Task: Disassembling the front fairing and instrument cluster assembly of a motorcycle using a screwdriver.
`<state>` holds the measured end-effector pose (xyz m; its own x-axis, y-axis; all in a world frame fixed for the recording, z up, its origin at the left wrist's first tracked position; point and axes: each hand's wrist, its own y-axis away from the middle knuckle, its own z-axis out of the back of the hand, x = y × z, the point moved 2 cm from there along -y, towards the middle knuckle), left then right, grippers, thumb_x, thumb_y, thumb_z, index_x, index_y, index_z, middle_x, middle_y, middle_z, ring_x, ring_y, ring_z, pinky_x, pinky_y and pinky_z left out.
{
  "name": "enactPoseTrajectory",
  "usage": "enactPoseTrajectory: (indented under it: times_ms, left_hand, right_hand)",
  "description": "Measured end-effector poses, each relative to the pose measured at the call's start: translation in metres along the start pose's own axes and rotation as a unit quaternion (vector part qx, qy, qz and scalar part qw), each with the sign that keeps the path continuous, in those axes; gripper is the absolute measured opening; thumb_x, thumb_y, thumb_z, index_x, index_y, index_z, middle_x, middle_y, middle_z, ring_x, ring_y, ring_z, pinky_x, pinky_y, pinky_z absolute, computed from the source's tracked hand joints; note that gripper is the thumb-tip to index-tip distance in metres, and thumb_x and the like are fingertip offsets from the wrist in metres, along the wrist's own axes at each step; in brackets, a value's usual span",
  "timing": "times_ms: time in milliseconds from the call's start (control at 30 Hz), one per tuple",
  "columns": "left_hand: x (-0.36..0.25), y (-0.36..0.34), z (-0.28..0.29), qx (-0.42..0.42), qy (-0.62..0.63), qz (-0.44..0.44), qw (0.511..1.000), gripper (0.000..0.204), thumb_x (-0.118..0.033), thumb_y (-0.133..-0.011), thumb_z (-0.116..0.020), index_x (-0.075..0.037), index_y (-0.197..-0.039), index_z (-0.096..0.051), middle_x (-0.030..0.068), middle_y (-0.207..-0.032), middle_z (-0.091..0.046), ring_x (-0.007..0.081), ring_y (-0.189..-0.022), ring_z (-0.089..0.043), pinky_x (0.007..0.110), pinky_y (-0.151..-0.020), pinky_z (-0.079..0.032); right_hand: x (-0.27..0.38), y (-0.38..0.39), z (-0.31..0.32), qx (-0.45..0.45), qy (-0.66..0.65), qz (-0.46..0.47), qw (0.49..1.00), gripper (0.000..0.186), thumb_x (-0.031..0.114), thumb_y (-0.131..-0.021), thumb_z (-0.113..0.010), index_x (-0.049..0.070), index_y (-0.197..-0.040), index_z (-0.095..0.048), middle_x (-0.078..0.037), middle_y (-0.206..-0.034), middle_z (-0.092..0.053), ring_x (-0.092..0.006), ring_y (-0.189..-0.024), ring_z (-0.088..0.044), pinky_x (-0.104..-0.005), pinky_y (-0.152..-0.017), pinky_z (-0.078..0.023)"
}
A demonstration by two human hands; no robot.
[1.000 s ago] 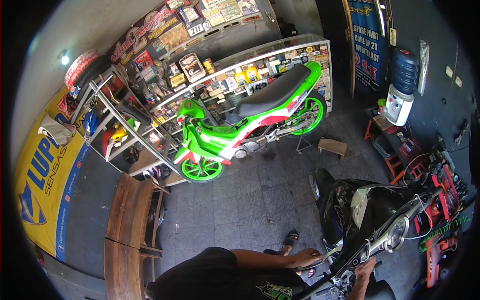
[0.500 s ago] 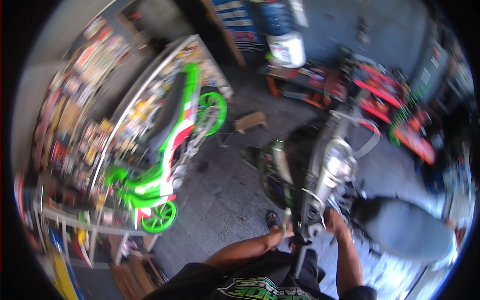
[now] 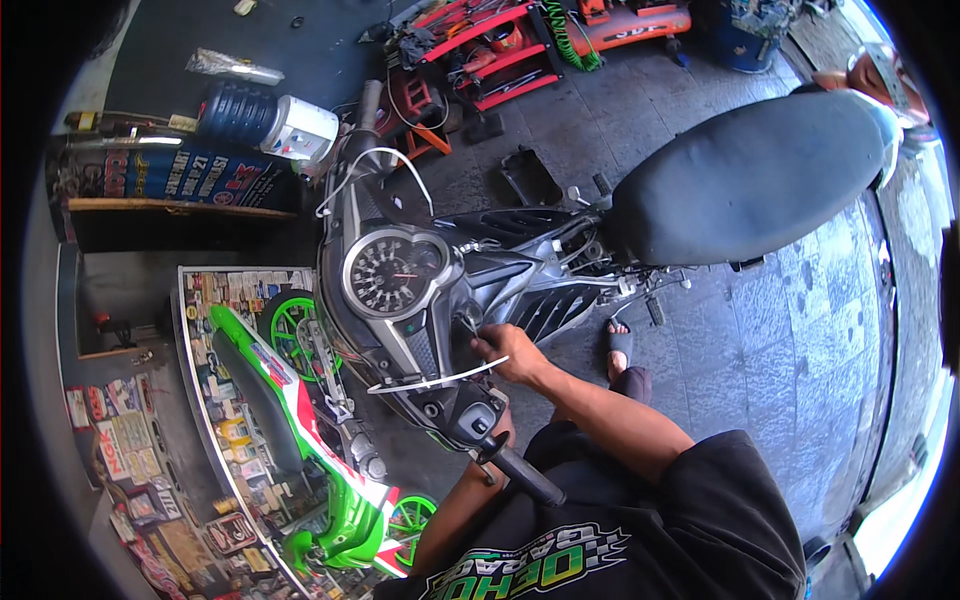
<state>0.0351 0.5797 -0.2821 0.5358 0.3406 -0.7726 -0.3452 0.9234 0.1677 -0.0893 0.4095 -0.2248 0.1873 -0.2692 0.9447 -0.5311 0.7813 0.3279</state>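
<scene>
A dark motorcycle's front end lies before me, its round speedometer set in a grey handlebar cover. My right hand reaches to the panel below the speedometer, beside the ignition lock. Its fingers are curled together; what lies between them is too small to make out. A white plastic tie arcs over the cover and passes close to those fingers. My left hand is mostly hidden behind the switch housing and the black handlebar grip. A second white strap loops around the far handlebar.
The motorcycle's long black seat extends right, with another person beyond its end. A green motorcycle stands left by a glass display case. Behind are a red tool cart, an orange compressor and a water jug.
My view has swung to the right and closer over the motorcycle's front. My right hand has moved from beside the front end to the panel by the ignition lock.
</scene>
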Motion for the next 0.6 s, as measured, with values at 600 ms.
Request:
enactPoseTrajectory:
  times_ms: [600]
  left_hand:
    - [-0.062,-0.006,-0.004,-0.053,0.359,0.203,0.910,0.025,-0.036,-0.103,-0.047,-0.013,-0.093,-0.049,-0.0001,-0.067,-0.043,0.0122,-0.056,-0.043,0.028,-0.053,-0.035]
  right_hand:
    - [0.015,-0.014,-0.016,0.050,0.013,0.046,0.998,0.027,0.021,-0.096,-0.057,0.000,-0.105,-0.070,-0.028,-0.091,-0.068,-0.0455,-0.091,-0.067,-0.0497,-0.081,-0.053]
